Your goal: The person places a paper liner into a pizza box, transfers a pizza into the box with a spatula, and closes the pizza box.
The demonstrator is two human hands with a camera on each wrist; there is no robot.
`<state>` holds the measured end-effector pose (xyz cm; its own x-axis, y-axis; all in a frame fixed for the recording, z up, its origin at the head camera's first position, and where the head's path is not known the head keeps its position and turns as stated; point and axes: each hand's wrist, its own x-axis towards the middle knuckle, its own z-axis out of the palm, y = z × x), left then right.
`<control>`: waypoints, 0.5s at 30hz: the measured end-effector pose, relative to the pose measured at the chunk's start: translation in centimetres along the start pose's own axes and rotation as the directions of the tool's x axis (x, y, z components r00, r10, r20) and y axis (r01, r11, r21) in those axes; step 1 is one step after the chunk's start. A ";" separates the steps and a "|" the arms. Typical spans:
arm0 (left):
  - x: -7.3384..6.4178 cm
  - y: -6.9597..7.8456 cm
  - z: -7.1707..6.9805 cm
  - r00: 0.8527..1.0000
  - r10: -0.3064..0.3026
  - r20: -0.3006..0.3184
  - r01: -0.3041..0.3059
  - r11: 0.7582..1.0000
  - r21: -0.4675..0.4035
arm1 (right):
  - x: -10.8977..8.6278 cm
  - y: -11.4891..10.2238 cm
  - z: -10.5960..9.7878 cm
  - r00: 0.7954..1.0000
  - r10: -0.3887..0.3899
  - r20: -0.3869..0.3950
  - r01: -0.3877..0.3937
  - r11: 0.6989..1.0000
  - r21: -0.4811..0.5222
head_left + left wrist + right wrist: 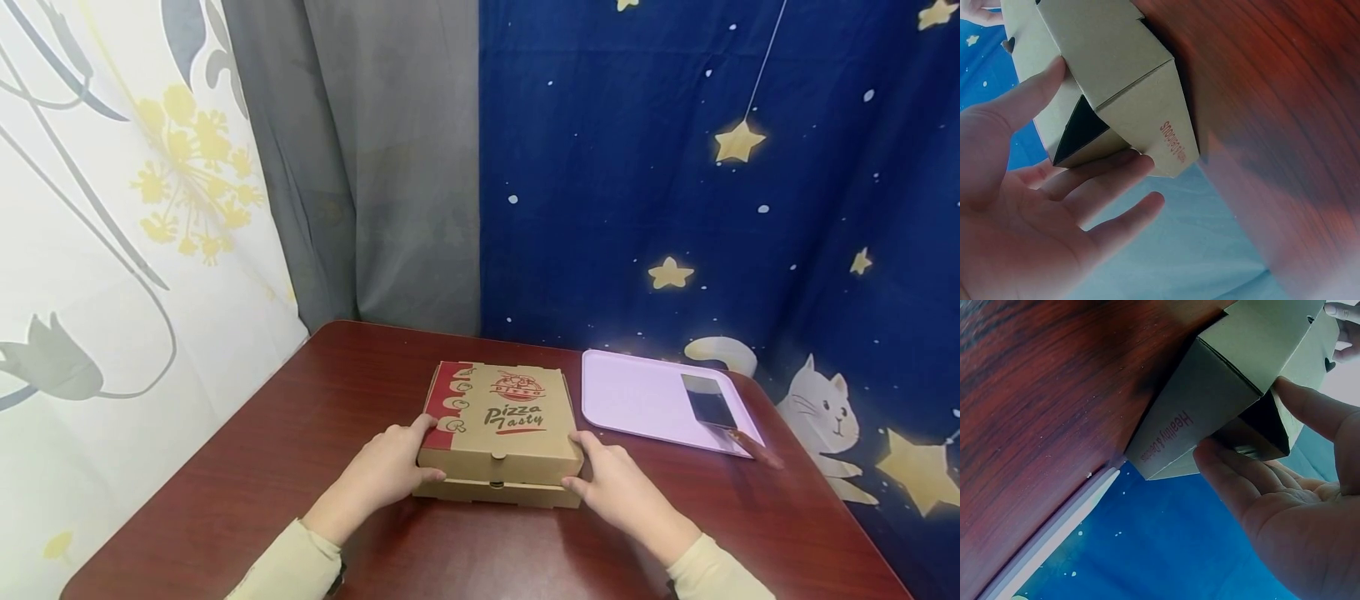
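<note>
A cardboard pizza box point(517, 429) with a red printed strip sits on the table. Its lid is slightly raised at the front, and a dark gap shows between the lid and the lower part point(498, 493). My left hand point(386, 467) grips the lid's front left corner, the thumb at the front and the fingers along the side. On the opposite corner, my right hand point(618, 483) holds the lid in the same manner. Both wrist views show the gap at the box side point(1147, 125) and the side wall point(1191, 406). What lies inside the box is hidden.
To the right of the box lies a pale purple tray point(637, 396). On it rests a spatula point(708, 400) with a flat shiny blade, its brown handle over the tray's edge. Curtains point(405, 167) hang behind the reddish-brown table point(300, 442).
</note>
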<state>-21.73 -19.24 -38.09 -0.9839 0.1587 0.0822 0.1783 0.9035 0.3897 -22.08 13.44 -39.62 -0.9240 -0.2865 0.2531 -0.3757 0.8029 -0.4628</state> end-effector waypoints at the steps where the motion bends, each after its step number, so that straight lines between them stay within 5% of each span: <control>1: 0.0 0.0 0.0 1.000 -0.002 -0.002 0.002 1.000 0.002 | 0.0 0.0 0.0 1.000 0.000 -0.001 0.000 1.000 -0.004; 15: -0.2 0.3 -0.3 1.000 0.004 0.004 -0.004 1.000 -0.027 | -0.1 -0.2 0.0 1.000 0.005 -0.003 -0.005 1.000 -0.028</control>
<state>-21.45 -19.16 -37.73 -0.9832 0.1640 0.0797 0.1823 0.8918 0.4140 -21.96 13.29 -39.57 -0.9257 -0.2812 0.2530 -0.3690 0.8185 -0.4404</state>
